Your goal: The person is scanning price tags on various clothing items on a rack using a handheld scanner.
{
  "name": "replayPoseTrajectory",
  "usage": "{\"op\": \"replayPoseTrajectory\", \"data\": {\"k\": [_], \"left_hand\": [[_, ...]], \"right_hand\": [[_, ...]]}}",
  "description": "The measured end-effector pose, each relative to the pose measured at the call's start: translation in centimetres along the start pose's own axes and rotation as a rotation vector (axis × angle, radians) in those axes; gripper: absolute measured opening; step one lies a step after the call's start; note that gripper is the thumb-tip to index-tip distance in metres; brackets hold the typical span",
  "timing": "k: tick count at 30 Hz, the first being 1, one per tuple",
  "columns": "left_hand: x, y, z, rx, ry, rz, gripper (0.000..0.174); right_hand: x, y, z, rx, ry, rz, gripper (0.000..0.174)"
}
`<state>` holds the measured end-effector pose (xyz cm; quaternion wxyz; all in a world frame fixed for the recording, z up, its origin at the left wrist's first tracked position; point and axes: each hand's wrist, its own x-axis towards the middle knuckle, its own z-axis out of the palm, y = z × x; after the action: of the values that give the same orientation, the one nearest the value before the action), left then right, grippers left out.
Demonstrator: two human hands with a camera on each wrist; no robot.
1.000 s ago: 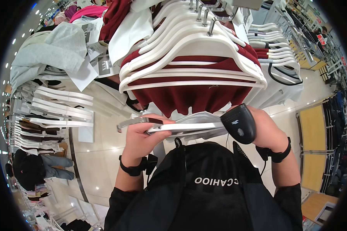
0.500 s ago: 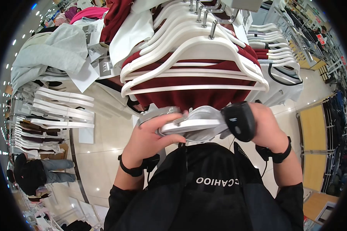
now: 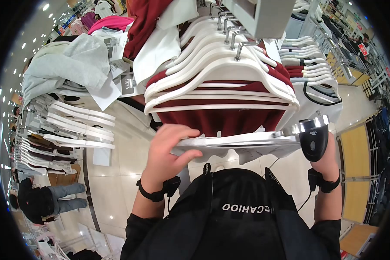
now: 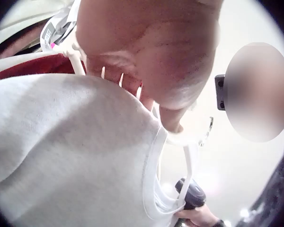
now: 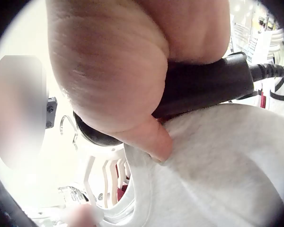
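At a shop's clothing rack [image 3: 264,17], a person's left hand [image 3: 167,151] grips the left end of a white hanger [image 3: 234,139], fingers over the top and thumb beneath, holding it level just below the hanging stock. A pale garment [image 3: 247,152] hangs from it. The right hand [image 3: 329,158] is wrapped round the handle of a black scanner [image 3: 314,139], whose head sits at the hanger's right end, beside its metal hook [image 3: 308,126]. Just above, red tops [image 3: 221,117] hang in a row on white hangers [image 3: 221,69]. Grey sweatshirts [image 3: 69,63] lie piled to the left, paper tags [image 3: 128,82] dangling. Another person [image 3: 43,197] stands on the glossy floor [image 3: 117,173] further left.
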<state>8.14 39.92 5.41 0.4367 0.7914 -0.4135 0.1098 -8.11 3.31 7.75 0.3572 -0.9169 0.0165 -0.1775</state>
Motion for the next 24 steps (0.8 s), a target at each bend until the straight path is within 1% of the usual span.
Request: {"op": "replayPoseTrajectory", "data": {"k": [1,2,3,5,6,8,9,10,12,13,14,15,16,17,18,19,20,21,22,23,24], "left_hand": [[0.4,0.2,-0.1,0.031,0.13,0.068,0.031],[0.6,-0.7,0.0,-0.004,0.258,0.105,0.041],[1.6,-0.8,-0.1,-0.001,0.257,0.109,0.041],[4.0,-0.8,-0.2,0.268,0.507,0.158,0.051],[5.0,-0.7,-0.1,0.267,0.508,0.163,0.051],[6.9,-0.4,0.4,0.402,0.429,0.143,0.058],[7.7,-0.6,0.7,0.397,0.426,0.149,0.058],[8.4,-0.7,1.0,0.414,0.416,0.104,0.058],[9.4,-1.0,1.6,0.423,0.421,0.041,0.056],[9.7,-1.3,1.8,0.418,0.412,0.051,0.056],[10.0,-1.8,1.7,0.419,0.418,0.039,0.053],[10.4,-2.1,1.6,0.42,0.425,0.027,0.051],[10.8,-2.4,1.5,0.455,0.44,0.092,0.047],[10.9,-2.5,1.4,0.446,0.434,0.098,0.047],[10.7,-2.5,1.3,0.427,0.437,0.081,0.046],[10.6,-2.5,1.2,0.409,0.441,0.063,0.045],[10.4,-2.6,1.2,0.378,0.471,0.08,0.044],[10.2,-2.8,1.0,0.375,0.465,0.083,0.044],[9.9,-2.9,0.8,0.379,0.455,0.086,0.043],[9.6,-3.0,0.6,0.384,0.447,0.088,0.042],[9.4,-2.9,0.3,0.393,0.442,0.109,0.04]], "right_hand": [[-0.3,0.1,-0.2,-0.024,0.047,0.011,0.027],[-0.7,0.5,-0.7,-0.077,0.075,-0.012,0.024],[-1.2,0.9,-1.1,-0.075,0.078,-0.014,0.024],[-2.2,1.8,-1.7,-0.069,0.112,0.033,0.021],[-2.7,2.2,-2.0,-0.051,0.121,0.043,0.021],[-3.8,2.8,-2.5,-0.072,0.149,0.058,0.019],[-4.6,3.5,-2.8,-0.091,0.171,0.073,0.018],[-7.1,7.3,-4.2,-0.133,0.048,0.173,0.048],[-8.6,8.1,-5.1,-0.162,0.068,0.191,0.046],[-8.2,6.8,-4.9,-0.189,0.079,0.204,0.045],[-7.9,5.0,-4.6,-0.194,0.211,0.151,0.019],[-8.6,5.4,-4.7,-0.197,0.219,0.162,0.019],[-9.5,6.1,-5.0,-0.214,0.268,0.179,0.019],[-10.3,6.7,-5.4,-0.231,0.317,0.194,0.02],[-10.7,6.8,-6.3,-0.213,0.257,0.246,0.021],[-11.7,7.8,-7.1,-0.214,0.262,0.254,0.021],[-13.0,9.1,-8.1,-0.262,0.234,0.307,0.029],[-13.3,9.3,-8.6,-0.309,0.206,0.36,0.04],[-13.6,9.4,-9.2,-0.319,0.202,0.347,0.041],[-13.8,9.4,-9.5,-0.319,0.204,0.352,0.041],[-13.0,8.3,-9.4,-0.317,0.258,0.338,0.03]]}}
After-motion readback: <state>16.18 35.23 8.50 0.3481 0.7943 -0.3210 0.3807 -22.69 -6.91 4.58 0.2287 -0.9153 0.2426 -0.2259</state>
